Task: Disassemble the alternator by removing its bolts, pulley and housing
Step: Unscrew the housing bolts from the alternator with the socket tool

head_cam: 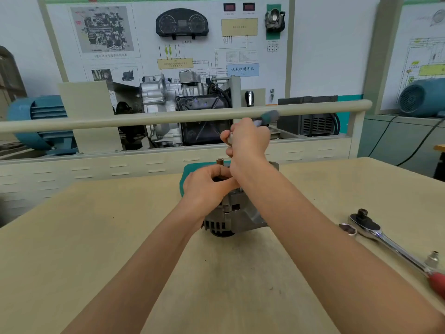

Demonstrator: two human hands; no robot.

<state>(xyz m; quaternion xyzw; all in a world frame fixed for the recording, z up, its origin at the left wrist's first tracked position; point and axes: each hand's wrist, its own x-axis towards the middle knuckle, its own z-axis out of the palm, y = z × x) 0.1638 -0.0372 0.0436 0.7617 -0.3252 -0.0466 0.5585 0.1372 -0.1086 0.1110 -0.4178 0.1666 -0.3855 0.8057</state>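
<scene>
Workbench (96, 237) carries the alternator (231, 213) mid-table, teal tray (190, 171) just behind it. Ratchet wrench (385, 239) lies well right of the alternator. Left hand (207, 186) grips the alternator's top; right hand (248, 141), above it, is fisted round a blurred teal-handled screwdriver (267, 118). Likely the bolt-removal step; next, seat the tip squarely and turn.

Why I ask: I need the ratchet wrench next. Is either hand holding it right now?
No: the ratchet wrench lies on the table, away from both hands, while the right hand grips a green-handled tool above the alternator.
</scene>
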